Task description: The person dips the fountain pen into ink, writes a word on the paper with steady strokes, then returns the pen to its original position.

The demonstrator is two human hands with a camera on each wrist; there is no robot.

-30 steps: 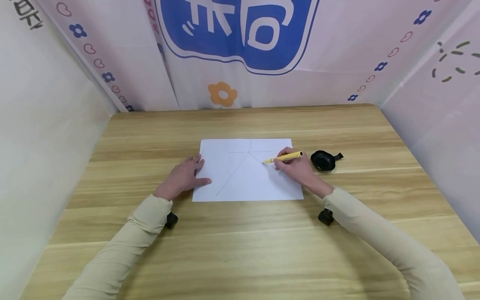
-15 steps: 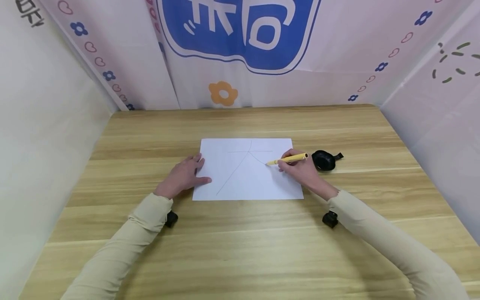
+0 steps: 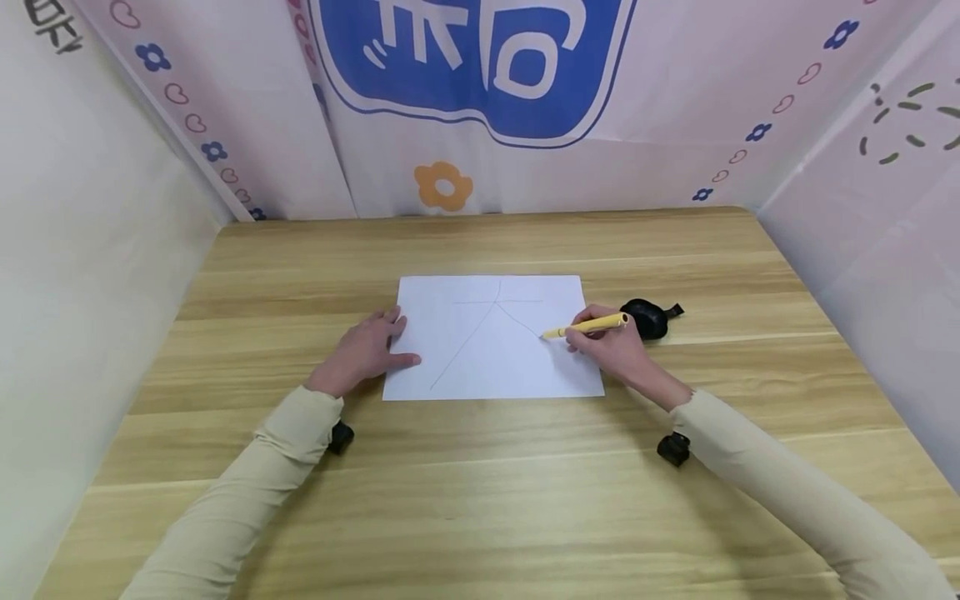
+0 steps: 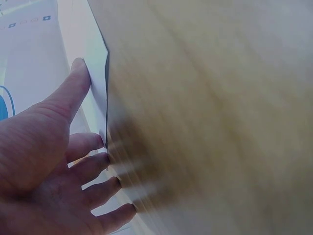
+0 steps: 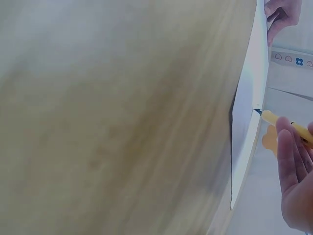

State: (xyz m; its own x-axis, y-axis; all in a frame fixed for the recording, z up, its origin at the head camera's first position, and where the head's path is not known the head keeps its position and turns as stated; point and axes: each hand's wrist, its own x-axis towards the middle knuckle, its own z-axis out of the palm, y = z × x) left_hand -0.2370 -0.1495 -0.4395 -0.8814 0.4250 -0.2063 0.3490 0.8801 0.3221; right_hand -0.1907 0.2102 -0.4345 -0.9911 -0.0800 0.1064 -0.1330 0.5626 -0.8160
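Observation:
A white sheet of paper lies on the table, bearing thin dark strokes: a horizontal line, a long one slanting down left and a shorter one slanting down right. My right hand pinches a yellow pen, its nib at the lower end of the right slanting stroke. In the right wrist view the pen meets the paper. My left hand rests on the sheet's left edge with fingers spread. Seen from the left wrist, its thumb and fingertips touch along the paper's edge.
A small black dish-like object with a short tab sits just right of the right hand. The wooden table backs onto a printed white curtain, with pale walls on both sides. Black cameras hang under both wrists.
My right hand has moved right and slightly toward me with the pen, and the right slanting stroke has grown longer. My left hand stays in place on the paper.

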